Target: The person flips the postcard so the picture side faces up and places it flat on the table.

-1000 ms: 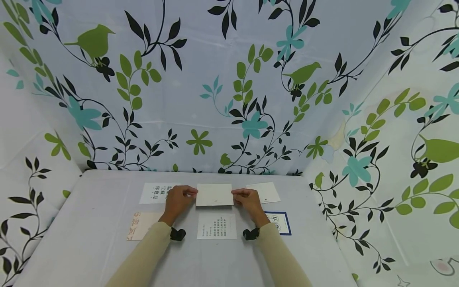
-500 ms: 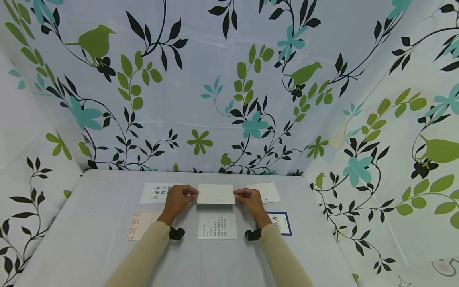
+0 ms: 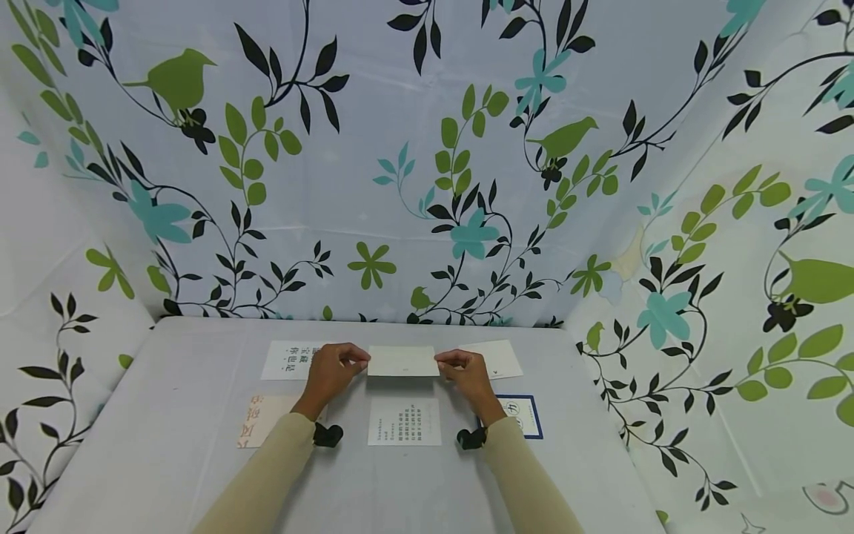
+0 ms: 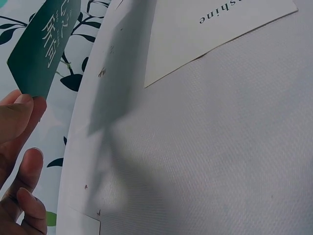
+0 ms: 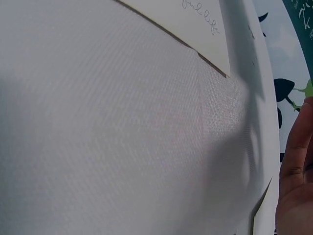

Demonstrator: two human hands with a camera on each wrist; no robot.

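A card (image 3: 402, 361) is held up off the table between my two hands, cream on the side toward the head camera. Its other side is dark green with white characters, as the left wrist view shows on the card (image 4: 46, 49). My left hand (image 3: 331, 377) pinches the left edge; thumb and finger meet at its corner in the left wrist view. On the opposite edge, my right hand (image 3: 465, 377) pinches it too, fingers partly out of frame in the right wrist view. Directly below lies a white card (image 3: 404, 423) with lines of print.
On the white table (image 3: 167, 415) lie a white card with large black characters (image 3: 287, 360), a peach card (image 3: 267, 421), a cream card (image 3: 502, 358) and a blue-bordered card (image 3: 527, 415). My forearms partly cover several. A leaf-patterned cloth (image 3: 373, 185) hangs behind.
The held card has tilted, so its cream face looks shorter from above and the shadow under its near edge is larger. Both hands have stayed nearly in place, keeping their pinch.
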